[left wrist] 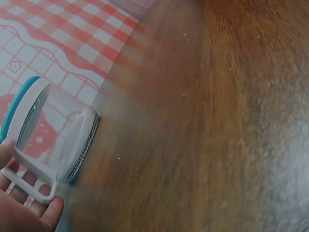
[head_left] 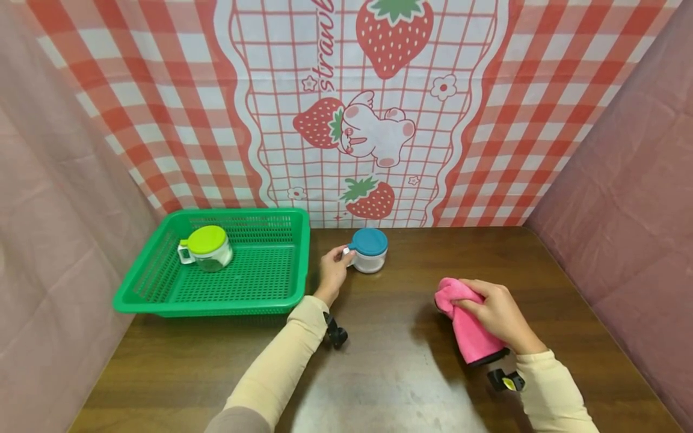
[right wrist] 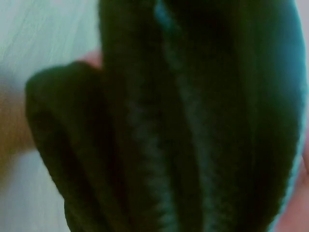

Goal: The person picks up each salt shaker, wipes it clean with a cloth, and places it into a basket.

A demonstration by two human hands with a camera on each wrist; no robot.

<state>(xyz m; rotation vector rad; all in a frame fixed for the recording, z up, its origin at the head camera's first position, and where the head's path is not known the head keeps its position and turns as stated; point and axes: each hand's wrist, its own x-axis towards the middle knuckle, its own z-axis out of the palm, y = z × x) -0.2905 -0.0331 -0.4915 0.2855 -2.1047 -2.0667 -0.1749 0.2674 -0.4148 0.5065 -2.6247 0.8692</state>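
My left hand (head_left: 332,272) grips the white handle of a clear jar (head_left: 370,263) with a blue lid (head_left: 370,242). In the left wrist view, the fingers and thumb are round the handle (left wrist: 30,186), and the jar's transparent side (left wrist: 63,116) shows. To the right, above the table, my right hand (head_left: 500,310) holds a bunched pink cloth (head_left: 473,331) with a dark edge. The dark side of the cloth (right wrist: 193,121) fills most of the right wrist view and hides the fingers there.
A green perforated basket (head_left: 211,307) stands at the left of the brown wooden table (head_left: 390,373). Inside it is a similar jar (head_left: 213,260) with a lime-green lid. A strawberry-print curtain (head_left: 346,78) hangs at the back; pink cloth hangs on both sides.
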